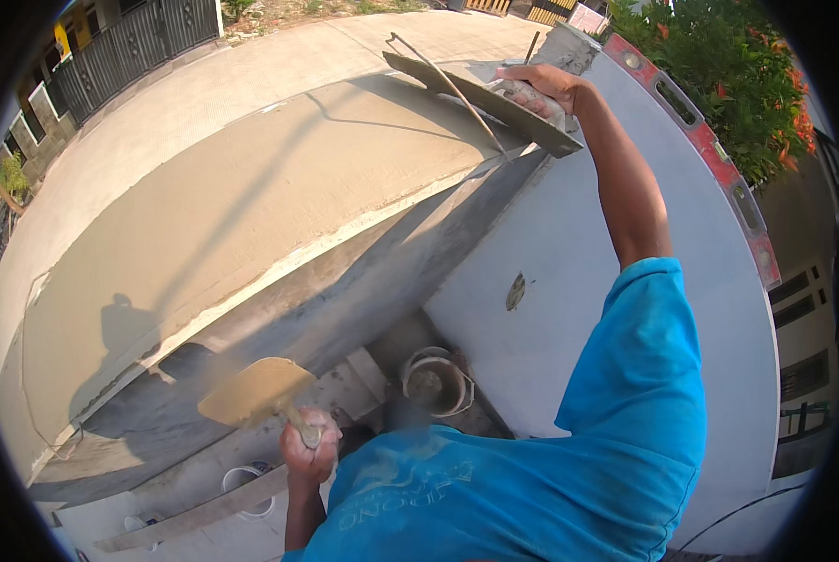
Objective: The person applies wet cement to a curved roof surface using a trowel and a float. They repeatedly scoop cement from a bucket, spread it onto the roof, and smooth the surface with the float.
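Note:
My left hand [309,446] is closed round the handle of a trowel [257,390], whose rounded blade is coated with tan mortar and points away to the left. My right hand [541,89], arm stretched far forward, grips a long dark plastering float [480,101]. The float is over the far right end of a smooth slab of wet mortar [242,197]; whether it touches the surface I cannot tell. A thin bent metal rod [449,86] crosses the float and comes down near the slab's edge.
A white wall [607,309] stands on my right, with a red spirit level [696,131] along its top. Low between wall and slab sits a bucket [466,398]. A plank [190,510] and a white pail [237,480] are at lower left. A flowering bush [719,84] grows beyond the wall.

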`<state>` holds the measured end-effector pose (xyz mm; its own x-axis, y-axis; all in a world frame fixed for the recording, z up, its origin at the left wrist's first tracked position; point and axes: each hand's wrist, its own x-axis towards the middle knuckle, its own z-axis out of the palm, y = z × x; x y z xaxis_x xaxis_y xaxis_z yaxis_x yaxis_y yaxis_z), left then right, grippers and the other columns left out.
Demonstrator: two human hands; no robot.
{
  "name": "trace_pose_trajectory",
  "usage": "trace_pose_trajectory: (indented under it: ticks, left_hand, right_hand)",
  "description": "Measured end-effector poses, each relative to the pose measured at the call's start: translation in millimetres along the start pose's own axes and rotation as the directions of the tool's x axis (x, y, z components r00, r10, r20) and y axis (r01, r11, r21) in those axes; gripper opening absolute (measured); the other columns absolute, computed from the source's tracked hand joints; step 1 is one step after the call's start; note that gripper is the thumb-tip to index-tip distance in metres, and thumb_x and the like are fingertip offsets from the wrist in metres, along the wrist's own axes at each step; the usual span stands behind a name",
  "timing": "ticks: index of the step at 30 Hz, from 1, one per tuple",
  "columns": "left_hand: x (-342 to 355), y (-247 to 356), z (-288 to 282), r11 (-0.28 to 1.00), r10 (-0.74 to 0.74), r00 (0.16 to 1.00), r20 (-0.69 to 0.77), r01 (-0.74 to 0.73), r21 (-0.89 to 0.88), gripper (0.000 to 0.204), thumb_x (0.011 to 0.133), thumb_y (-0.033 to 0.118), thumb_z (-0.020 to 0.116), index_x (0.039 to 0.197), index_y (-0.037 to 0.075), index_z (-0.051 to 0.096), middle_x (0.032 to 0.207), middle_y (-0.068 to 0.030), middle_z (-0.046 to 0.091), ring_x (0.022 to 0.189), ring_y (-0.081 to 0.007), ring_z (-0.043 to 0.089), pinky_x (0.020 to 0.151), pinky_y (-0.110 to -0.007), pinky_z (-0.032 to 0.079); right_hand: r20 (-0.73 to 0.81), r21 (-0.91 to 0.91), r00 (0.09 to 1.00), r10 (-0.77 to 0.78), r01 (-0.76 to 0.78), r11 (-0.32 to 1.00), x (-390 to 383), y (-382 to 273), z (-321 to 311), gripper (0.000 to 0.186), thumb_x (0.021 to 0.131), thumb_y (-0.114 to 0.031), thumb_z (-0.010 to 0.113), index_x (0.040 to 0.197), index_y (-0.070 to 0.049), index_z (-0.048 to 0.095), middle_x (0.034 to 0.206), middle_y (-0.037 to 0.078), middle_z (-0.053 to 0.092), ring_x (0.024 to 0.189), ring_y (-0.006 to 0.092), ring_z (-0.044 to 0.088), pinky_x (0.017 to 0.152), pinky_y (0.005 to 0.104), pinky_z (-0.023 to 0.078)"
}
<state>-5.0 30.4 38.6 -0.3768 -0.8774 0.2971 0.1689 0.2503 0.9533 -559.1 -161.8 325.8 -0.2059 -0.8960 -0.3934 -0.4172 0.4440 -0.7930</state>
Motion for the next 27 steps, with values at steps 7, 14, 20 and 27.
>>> trace_pose_trajectory:
  ticks: [7, 14, 20, 27]
  left_hand:
    - [-10, 11, 13, 0.988, -0.136, 0.978, -0.158, 0.122, -0.094, 0.025, 0.088, 0.016, 0.063, 0.1, 0.004, 0.045, 0.078, -0.0096, 0.054, 0.064, -0.0174, 0.057, 0.06, -0.032, 0.051]
    - [-4, 15, 29, 0.987, -0.147, 0.969, -0.199, 0.131, -0.094, 0.019, 0.086, 0.009, 0.06, 0.097, 0.001, 0.047, 0.076, -0.0108, 0.056, 0.063, -0.0174, 0.058, 0.059, -0.032, 0.051]
    - [-6, 11, 29, 0.986, -0.157, 0.965, -0.209, 0.141, -0.092, 0.02, 0.086, 0.011, 0.06, 0.097, 0.001, 0.046, 0.076, -0.0112, 0.056, 0.062, -0.0171, 0.057, 0.059, -0.032, 0.051]
    - [-6, 9, 29, 0.982, -0.183, 0.952, -0.244, 0.166, -0.09, 0.022, 0.086, 0.012, 0.06, 0.099, 0.002, 0.045, 0.076, -0.0116, 0.056, 0.062, -0.0176, 0.057, 0.06, -0.032, 0.05]
  right_hand:
    - [-0.411, 0.095, 0.911, 0.048, -0.01, 0.995, -4, 47, -81, 0.036, 0.095, -0.046, 0.059, 0.106, -0.011, 0.062, 0.071, -0.004, 0.051, 0.05, 0.0032, 0.04, 0.036, 0.0197, 0.032]
    - [-0.519, -0.211, 0.853, -0.05, -0.072, 0.975, 31, 55, -102, 0.052, 0.093, -0.047, 0.058, 0.109, 0.003, 0.062, 0.078, 0.008, 0.057, 0.056, 0.0163, 0.052, 0.044, 0.0336, 0.039]
    - [-0.551, -0.381, 0.833, -0.047, -0.202, 0.902, 59, 58, -102, 0.058, 0.092, -0.049, 0.059, 0.112, 0.005, 0.063, 0.076, 0.008, 0.056, 0.055, 0.0168, 0.051, 0.045, 0.036, 0.039]
    - [-0.334, -0.413, 0.934, -0.125, -0.026, 0.91, 42, 37, -51, 0.051, 0.091, -0.046, 0.06, 0.099, 0.004, 0.069, 0.072, 0.013, 0.062, 0.059, 0.0231, 0.056, 0.056, 0.0425, 0.043]
